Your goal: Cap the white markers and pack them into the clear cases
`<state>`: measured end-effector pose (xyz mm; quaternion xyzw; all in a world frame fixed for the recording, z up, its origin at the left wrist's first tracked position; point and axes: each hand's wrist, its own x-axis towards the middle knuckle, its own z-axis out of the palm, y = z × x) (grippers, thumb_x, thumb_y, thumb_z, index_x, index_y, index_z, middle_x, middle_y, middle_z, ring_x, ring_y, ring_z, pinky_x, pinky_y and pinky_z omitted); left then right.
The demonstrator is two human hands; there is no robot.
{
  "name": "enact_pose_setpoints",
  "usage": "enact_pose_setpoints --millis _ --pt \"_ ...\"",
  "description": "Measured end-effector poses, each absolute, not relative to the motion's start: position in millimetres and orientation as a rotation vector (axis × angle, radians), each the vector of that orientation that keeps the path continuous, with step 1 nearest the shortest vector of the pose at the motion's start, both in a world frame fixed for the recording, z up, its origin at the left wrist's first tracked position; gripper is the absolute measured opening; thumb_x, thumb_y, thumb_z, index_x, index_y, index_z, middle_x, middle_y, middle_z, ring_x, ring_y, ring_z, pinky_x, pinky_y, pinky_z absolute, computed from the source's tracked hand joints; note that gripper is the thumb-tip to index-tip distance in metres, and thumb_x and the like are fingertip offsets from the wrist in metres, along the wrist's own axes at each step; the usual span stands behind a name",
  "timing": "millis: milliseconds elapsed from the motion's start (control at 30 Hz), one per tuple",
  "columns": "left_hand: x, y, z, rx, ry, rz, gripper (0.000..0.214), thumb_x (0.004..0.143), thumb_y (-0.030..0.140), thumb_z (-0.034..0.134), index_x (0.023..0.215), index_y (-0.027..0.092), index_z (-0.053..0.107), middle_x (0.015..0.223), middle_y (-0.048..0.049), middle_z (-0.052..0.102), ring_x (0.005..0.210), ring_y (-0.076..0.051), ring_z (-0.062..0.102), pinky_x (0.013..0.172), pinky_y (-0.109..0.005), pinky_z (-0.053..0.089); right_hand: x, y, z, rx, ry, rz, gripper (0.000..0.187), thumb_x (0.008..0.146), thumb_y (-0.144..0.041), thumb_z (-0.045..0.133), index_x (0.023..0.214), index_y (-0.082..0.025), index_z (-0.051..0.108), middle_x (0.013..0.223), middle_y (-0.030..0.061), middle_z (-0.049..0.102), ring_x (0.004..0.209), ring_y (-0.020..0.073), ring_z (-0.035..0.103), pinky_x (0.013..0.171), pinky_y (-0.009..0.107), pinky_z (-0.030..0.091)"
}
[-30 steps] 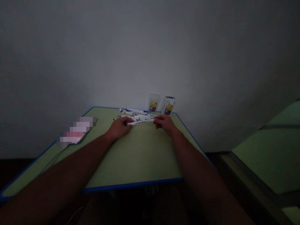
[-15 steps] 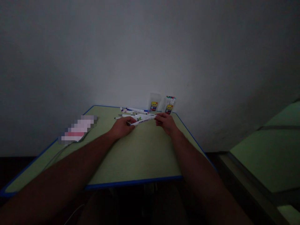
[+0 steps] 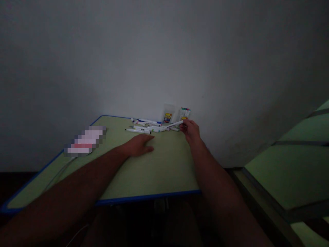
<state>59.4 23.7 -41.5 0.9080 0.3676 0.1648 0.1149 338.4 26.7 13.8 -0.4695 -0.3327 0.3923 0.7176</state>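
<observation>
My right hand [image 3: 190, 130] pinches one end of a white marker [image 3: 175, 124], which points left and slightly down above the other markers. My left hand [image 3: 140, 144] is open and holds nothing, its thumb and fingers apart over the table. Just beyond it lies a loose pile of white markers [image 3: 146, 128] with coloured marks, several of them crossing. Behind the pile, a clear plastic case [image 3: 168, 115] with a yellow label stands close to the wall. To its right, partly behind my right hand, is a second case [image 3: 184, 112] with coloured marker ends at its top.
The pale green table [image 3: 154, 168] has a blue edge and stands against a grey wall [image 3: 154, 58]. On its left lies a blurred-out flat object [image 3: 86, 140] with a white cable [image 3: 58, 173]. A green panel [image 3: 290, 171] is low on the right.
My left hand has let go of the marker, opened and drawn slightly back toward me. My right hand has moved right and a little up, carrying the marker toward the cases.
</observation>
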Motion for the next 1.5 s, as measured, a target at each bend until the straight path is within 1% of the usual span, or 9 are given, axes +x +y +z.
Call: enact_pose_setpoints --millis 100,233,467,600,733,1033,1200,1367,1500 --pt "60 24 -42 2.75 1.006 0.429 0.063 0.09 0.051 0.053 0.139 0.012 0.056 0.144 -0.0185 0.055 0.135 -0.032 0.049 0.114 -0.044 0.034 343 29 21 -1.044 -0.731 0.839 0.005 0.082 -0.011 0.064 0.079 -0.015 0.061 0.058 -0.0023 0.063 0.048 0.0106 0.061 0.042 0.02 0.052" --pt "60 21 -39 2.768 1.037 0.369 0.06 0.091 0.051 0.052 0.138 0.014 0.056 0.147 -0.0177 0.053 0.138 -0.033 0.045 0.115 -0.047 0.032 353 32 39 -1.073 -0.755 0.771 0.007 0.081 -0.01 0.064 0.078 -0.015 0.06 0.058 -0.0022 0.063 0.046 0.0094 0.059 0.041 0.019 0.052" --pt "61 22 -40 2.778 1.078 0.333 0.064 0.091 0.054 0.05 0.141 0.015 0.054 0.15 -0.017 0.05 0.14 -0.031 0.043 0.116 -0.044 0.03 394 47 101 -1.115 -0.774 0.45 0.008 0.078 -0.01 0.063 0.078 -0.016 0.059 0.056 -0.0057 0.057 0.047 0.0071 0.058 0.043 0.015 0.053" --pt "61 21 -40 2.788 1.08 0.318 0.064 0.092 0.054 0.049 0.142 0.014 0.054 0.15 -0.0166 0.05 0.14 -0.03 0.043 0.117 -0.043 0.03 410 58 131 -1.155 -0.765 0.298 0.01 0.079 -0.009 0.061 0.077 -0.017 0.057 0.057 -0.0052 0.057 0.049 0.0081 0.06 0.044 0.016 0.054" --pt "62 21 -39 2.787 1.076 0.324 0.063 0.092 0.052 0.05 0.141 0.013 0.055 0.149 -0.0175 0.051 0.14 -0.031 0.044 0.117 -0.044 0.03 413 68 147 -1.197 -0.797 0.218 0.01 0.079 -0.008 0.061 0.078 -0.017 0.057 0.057 -0.0049 0.057 0.051 0.0086 0.06 0.045 0.017 0.055" --pt "61 19 -37 2.765 1.08 0.337 0.063 0.091 0.052 0.052 0.141 0.015 0.055 0.149 -0.0169 0.05 0.139 -0.031 0.044 0.117 -0.044 0.031 408 88 154 -1.333 -0.89 0.122 0.01 0.08 -0.009 0.061 0.076 -0.017 0.057 0.055 -0.0044 0.056 0.049 0.0094 0.06 0.044 0.019 0.055" --pt "61 19 -36 2.768 1.058 0.333 0.063 0.091 0.051 0.052 0.141 0.013 0.055 0.148 -0.0186 0.051 0.138 -0.032 0.045 0.116 -0.045 0.032 404 96 149 -1.4 -0.922 0.109 0.009 0.078 -0.009 0.062 0.077 -0.017 0.058 0.057 -0.0035 0.057 0.05 0.0107 0.061 0.044 0.021 0.056" --pt "62 18 -37 2.764 1.071 0.36 0.061 0.09 0.051 0.054 0.139 0.015 0.057 0.148 -0.0172 0.052 0.137 -0.032 0.046 0.115 -0.046 0.033 402 108 139 -1.457 -0.976 0.086 0.007 0.075 -0.011 0.064 0.077 -0.016 0.061 0.062 -0.0011 0.061 0.052 0.0127 0.063 0.044 0.023 0.055" --pt "62 16 -33 2.76 1.054 0.353 0.061 0.09 0.05 0.054 0.138 0.014 0.057 0.148 -0.0182 0.052 0.137 -0.033 0.046 0.115 -0.046 0.033 401 118 129 -1.557 -1.046 0.016 0.007 0.071 -0.013 0.066 0.077 -0.016 0.064 0.062 0.0006 0.063 0.053 0.0136 0.062 0.046 0.024 0.053"
